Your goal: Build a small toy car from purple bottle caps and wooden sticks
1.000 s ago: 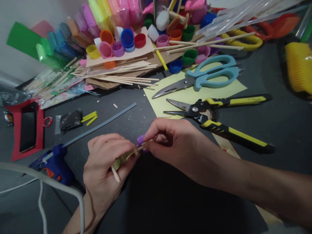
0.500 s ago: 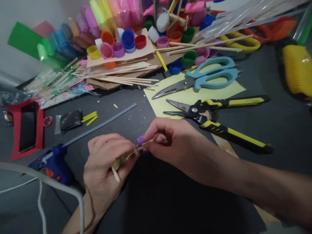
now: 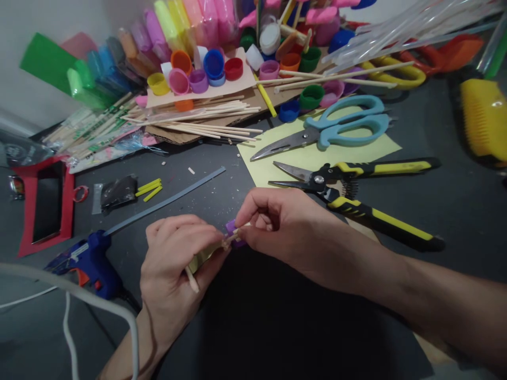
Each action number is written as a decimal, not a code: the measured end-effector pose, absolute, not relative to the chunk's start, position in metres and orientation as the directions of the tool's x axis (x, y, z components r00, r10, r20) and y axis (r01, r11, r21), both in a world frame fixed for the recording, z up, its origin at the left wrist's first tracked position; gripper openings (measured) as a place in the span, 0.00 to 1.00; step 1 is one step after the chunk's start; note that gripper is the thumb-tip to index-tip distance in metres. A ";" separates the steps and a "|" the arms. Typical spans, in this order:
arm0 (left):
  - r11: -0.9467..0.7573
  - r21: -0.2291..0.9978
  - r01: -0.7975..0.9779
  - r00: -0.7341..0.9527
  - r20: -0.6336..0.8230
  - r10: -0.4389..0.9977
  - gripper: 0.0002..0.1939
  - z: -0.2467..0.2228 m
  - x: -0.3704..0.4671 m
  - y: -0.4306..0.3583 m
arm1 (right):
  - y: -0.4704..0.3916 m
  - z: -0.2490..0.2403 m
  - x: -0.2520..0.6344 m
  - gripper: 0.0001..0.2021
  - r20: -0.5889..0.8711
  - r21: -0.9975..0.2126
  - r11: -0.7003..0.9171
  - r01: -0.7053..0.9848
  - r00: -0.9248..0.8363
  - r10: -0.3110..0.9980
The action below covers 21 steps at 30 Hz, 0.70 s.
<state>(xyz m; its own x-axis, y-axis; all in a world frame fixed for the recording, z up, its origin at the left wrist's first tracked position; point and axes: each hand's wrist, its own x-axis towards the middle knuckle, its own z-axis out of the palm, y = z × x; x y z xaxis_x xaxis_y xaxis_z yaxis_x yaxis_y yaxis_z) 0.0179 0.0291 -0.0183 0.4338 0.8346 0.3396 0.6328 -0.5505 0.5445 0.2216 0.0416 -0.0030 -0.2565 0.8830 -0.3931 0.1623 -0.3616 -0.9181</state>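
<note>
My left hand (image 3: 170,264) is closed around a small craft piece. A short wooden stick (image 3: 192,279) pokes out below its fingers, beside a yellowish curved strip (image 3: 203,256). At its fingertips a bit of purple plastic (image 3: 231,227) shows, probably a cap, partly hidden by both hands. My right hand (image 3: 285,227) pinches a thin pale wooden stick (image 3: 236,234) between thumb and forefinger, right against that piece. Where the parts meet is too small to make out. Garden snips (image 3: 319,180) lie open just beyond my right hand.
Blue-handled scissors (image 3: 336,126) rest on yellow paper (image 3: 253,171). To the left are a blue glue gun (image 3: 99,264), a white cable (image 3: 99,301), yellow sticks (image 3: 149,189) and a red frame (image 3: 27,221). Bottle caps (image 3: 214,64), skewers (image 3: 209,129) and clay packs fill the back.
The camera view has shifted slightly, so everything sits a little farther right. Both hands keep their hold; a bit more of the pale stick shows at my right fingertips.
</note>
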 end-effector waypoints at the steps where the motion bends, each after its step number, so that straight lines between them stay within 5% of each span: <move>1: -0.547 0.545 0.635 0.432 0.337 0.837 0.08 -0.018 0.018 0.029 | 0.042 -0.003 0.222 0.05 -0.394 -0.918 -0.362 0.164 -0.256 0.883; 21: -0.546 0.554 0.629 0.430 0.337 0.838 0.08 -0.018 0.018 0.028 | 0.041 -0.002 0.223 0.05 -0.390 -0.919 -0.354 0.175 -0.256 0.884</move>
<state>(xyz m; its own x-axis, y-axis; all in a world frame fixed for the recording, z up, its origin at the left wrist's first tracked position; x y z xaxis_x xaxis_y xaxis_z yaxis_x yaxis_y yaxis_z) 0.0176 0.0284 -0.0178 0.4298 0.8375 0.3373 0.6287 -0.5458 0.5539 0.2226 0.0414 -0.0025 -0.2560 0.8845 -0.3901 0.1753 -0.3544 -0.9185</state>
